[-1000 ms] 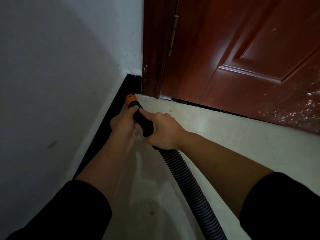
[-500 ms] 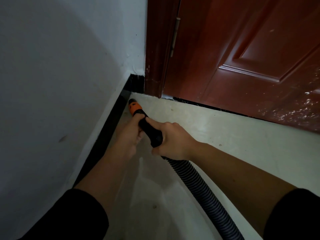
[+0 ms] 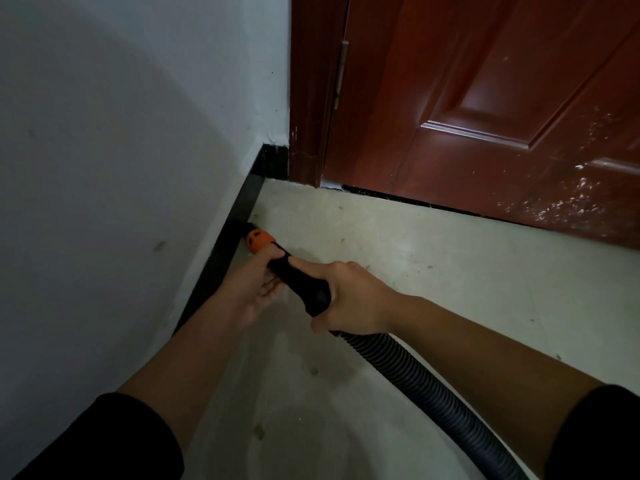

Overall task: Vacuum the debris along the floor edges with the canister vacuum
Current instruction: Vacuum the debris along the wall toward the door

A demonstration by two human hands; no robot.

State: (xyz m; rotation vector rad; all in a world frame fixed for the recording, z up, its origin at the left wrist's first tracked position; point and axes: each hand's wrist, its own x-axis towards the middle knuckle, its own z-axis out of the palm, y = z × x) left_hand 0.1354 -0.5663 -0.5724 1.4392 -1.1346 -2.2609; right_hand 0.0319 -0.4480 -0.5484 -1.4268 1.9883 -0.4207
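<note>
I hold the orange nozzle [image 3: 258, 239] low against the black baseboard [image 3: 242, 209], probably because grit gathers in that seam with the floor [image 3: 433, 271]. My left hand [image 3: 256, 289] curls round the tube just behind the nozzle, steering. My right hand [image 3: 353, 299], at four o'clock from the tip, grips the black handle [image 3: 304, 285], where the hose [image 3: 433, 379] trails off toward five o'clock.

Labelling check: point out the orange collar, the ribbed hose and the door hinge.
orange collar [image 3: 258, 240], head view, top of band.
ribbed hose [image 3: 429, 396], head view, middle of its run.
door hinge [image 3: 340, 76], head view, hinge barrel.
</note>
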